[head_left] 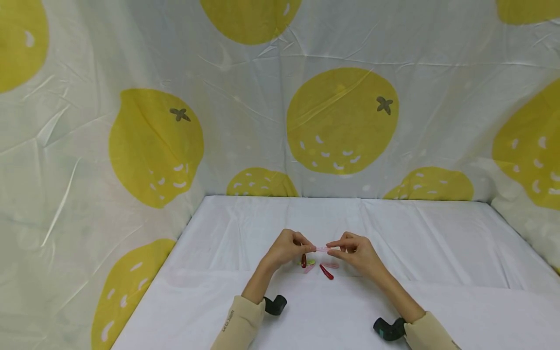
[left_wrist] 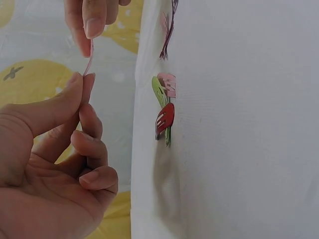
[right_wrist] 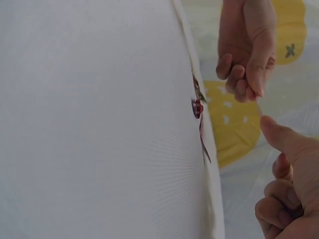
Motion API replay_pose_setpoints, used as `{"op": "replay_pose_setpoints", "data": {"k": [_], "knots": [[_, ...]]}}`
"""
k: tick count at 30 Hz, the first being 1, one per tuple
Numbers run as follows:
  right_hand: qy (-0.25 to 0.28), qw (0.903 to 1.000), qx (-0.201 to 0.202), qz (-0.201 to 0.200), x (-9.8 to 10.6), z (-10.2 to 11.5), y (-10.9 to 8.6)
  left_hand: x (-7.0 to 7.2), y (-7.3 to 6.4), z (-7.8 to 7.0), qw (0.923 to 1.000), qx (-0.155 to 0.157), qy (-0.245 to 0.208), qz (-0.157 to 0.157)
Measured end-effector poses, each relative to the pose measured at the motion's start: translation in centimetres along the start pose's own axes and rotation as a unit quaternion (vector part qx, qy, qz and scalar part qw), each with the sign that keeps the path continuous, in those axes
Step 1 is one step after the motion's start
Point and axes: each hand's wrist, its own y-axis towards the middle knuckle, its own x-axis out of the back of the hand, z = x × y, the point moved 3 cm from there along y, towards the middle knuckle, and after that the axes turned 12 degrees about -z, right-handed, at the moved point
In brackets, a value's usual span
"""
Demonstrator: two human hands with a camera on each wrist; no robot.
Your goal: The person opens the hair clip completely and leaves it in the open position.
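Note:
A thin pink snap hair clip point(head_left: 322, 249) is held up above the table between both hands. My left hand point(head_left: 286, 249) pinches one end between thumb and forefinger, its other fingers loosely curled in the left wrist view. At the other end, the thumb and fingers of my right hand point(head_left: 358, 252) pinch the clip. Below the hands lie more hair clips: a red one point(head_left: 304, 261), a green one point(head_left: 311, 262) and a pink one point(head_left: 308, 269) close together on the left. Another red clip point(head_left: 326, 272) and a pink clip point(head_left: 331, 265) lie to the right.
A white cloth covers the table point(head_left: 437, 253). Behind it and at the sides hangs a curtain point(head_left: 245, 121) printed with yellow lemons. Black wrist-worn devices point(head_left: 275, 305) sit by both beige sleeves point(head_left: 240, 321).

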Motion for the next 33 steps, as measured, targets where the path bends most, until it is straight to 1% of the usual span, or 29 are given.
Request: {"op": "replay_pose_setpoints", "data": {"k": [7,11,14,18,21,28,33], "knots": [[-0.018,0.9997,-0.014,0.004,-0.12,-0.04,0.00,-0.13,0.06,-0.06,0.9998,-0.009,-0.016,0.000],[-0.019,0.9996,-0.021,-0.006,-0.04,-0.24,-0.02,-0.15,-0.02,-0.11,0.9997,-0.009,-0.020,0.008],[-0.015,0.9995,-0.026,-0.013,0.02,-0.35,-0.05,-0.14,-0.08,-0.22,0.9997,-0.003,-0.023,0.011],[-0.013,0.9991,-0.035,-0.021,0.03,-0.40,-0.03,-0.18,-0.09,-0.37,0.9996,0.004,-0.027,0.005],[-0.014,0.9986,-0.043,-0.028,0.03,-0.37,0.04,-0.26,-0.02,-0.33,0.9996,0.003,-0.026,-0.005],[-0.009,0.9930,-0.109,-0.044,-0.01,-0.45,0.22,-0.38,0.19,-0.39,0.9992,-0.011,-0.030,-0.025],[-0.026,0.9892,-0.134,-0.054,-0.17,-0.59,0.39,-0.52,0.28,-0.50,0.9988,-0.019,-0.026,-0.037]]}}
